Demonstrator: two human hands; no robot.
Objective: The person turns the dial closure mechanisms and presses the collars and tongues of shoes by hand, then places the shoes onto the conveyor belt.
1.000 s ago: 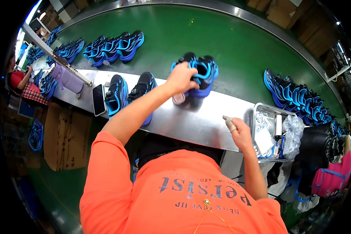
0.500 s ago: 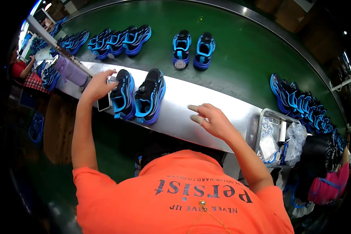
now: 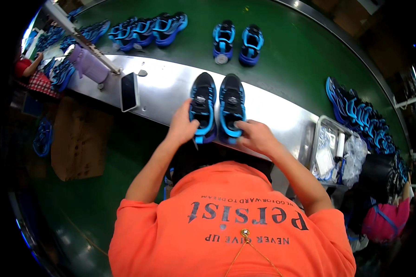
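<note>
A pair of black and blue sneakers stands side by side on the steel ledge [image 3: 272, 108] in front of me, toes pointing away. My left hand [image 3: 181, 123] grips the left sneaker [image 3: 202, 98] near its heel, the thumb at the collar opening. At the right sneaker [image 3: 232, 98], my right hand [image 3: 258, 136] has its fingers closed on the heel collar, partly inside the opening. Beyond the ledge another sneaker pair [image 3: 251, 45] rests on the green belt, a round pale disc at the heel of its left shoe.
A phone [image 3: 129, 92] and a purple bottle [image 3: 88, 64] occupy the ledge's left part. At its right end is a metal tray [image 3: 317, 138] of plastic bags and small items. Rows of sneakers [image 3: 168, 28] line the green belt [image 3: 291, 60]. A co-worker's arm [image 3: 32, 68] shows far left.
The sneaker pair has moved right along the ledge and now points straight away. My left hand has come from beside the phone to the left sneaker; my right hand has reached the right one.
</note>
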